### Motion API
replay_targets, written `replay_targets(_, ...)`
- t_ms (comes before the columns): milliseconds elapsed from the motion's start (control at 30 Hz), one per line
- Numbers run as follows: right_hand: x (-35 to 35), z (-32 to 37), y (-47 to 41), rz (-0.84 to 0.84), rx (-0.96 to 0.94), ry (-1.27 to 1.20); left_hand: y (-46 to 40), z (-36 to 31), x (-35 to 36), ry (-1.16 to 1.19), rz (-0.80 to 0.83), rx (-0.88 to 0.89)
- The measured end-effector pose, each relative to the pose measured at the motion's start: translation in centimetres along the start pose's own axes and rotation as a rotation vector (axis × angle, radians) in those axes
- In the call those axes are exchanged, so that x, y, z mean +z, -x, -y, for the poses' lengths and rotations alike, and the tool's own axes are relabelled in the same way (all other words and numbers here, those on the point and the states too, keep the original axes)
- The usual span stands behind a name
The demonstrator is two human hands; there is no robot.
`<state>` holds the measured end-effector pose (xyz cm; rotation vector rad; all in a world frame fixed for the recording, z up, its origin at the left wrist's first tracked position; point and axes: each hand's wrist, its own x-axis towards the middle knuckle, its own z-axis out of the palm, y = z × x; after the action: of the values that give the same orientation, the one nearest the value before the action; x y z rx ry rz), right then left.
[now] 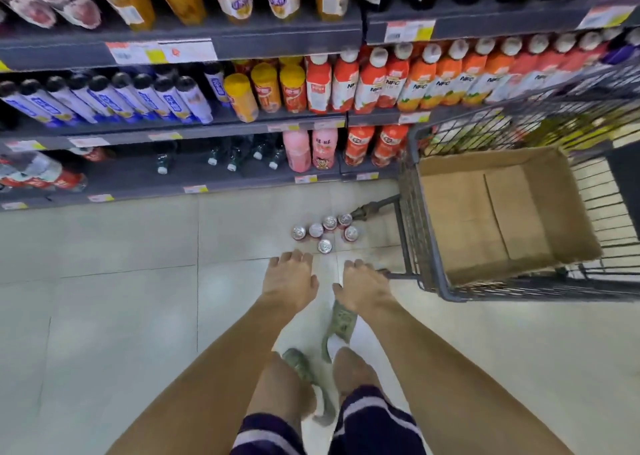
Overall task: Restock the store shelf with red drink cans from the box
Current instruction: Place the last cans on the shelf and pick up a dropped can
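Note:
Several red drink cans (325,232) stand upright in a cluster on the tiled floor, in front of the lowest shelf (207,180). My left hand (290,279) and my right hand (362,286) hover side by side just short of the cans, palms down, fingers relaxed, holding nothing. An open cardboard box (502,219) sits in a wire shopping cart (412,246) to the right; its inside shows no cans. A few red cans (41,177) lie on the bottom shelf at the far left.
Shelves above carry blue-labelled bottles (104,102), orange and red juice bottles (408,83) and pink bottles (310,149). Dark bottles lie deep on the bottom shelf. My legs and sandalled feet (341,319) are below the hands. Open floor spreads to the left.

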<state>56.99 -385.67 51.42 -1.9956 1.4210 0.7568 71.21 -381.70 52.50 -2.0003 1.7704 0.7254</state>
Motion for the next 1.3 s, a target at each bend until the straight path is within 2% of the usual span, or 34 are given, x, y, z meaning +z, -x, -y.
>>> replay_targets(133, 2.6, -0.7, -6.3, 0.026, 0.013, -0.059, -5.6, 0.5, 3.8, -0.019, 0.037, -0.017)
replay_targets(267, 5.9, -2.4, -13.8, 0.061, 0.027, -0.059, -11.8, 0.3, 9.7, -0.08, 0.113, 0.047)
replay_targets(400, 10.4, -4.6, -21.6, 0.013, 0.053, -0.054, -18.0, 0.1, 16.2, 0.032, 0.194, 0.033)
replay_targets(533, 15.9, -6.9, -28.6, -0.025, 0.095, -0.071, -25.3, 0.3, 21.8, 0.097, 0.146, 0.061)
replay_targets(733, 22.3, -9.4, -37.1, -0.059, 0.116, -0.117, -33.9, 0.7, 28.2, 0.016, 0.17, 0.013)
replay_targets(833, 23.7, -10.2, -41.1, -0.133, 0.074, -0.106, -37.2, 0.3, 31.2, 0.147, 0.201, -0.092)
replay_targets(1000, 25.1, -12.3, -46.1, -0.355, 0.039, -0.105, -40.9, -0.1, 35.2, 0.359, 0.158, -0.19)
replay_targets(1300, 26.7, -14.4, -50.3, -0.246, 0.074, -0.195, -43.1, -0.2, 39.2, 0.52, 0.1, -0.198)
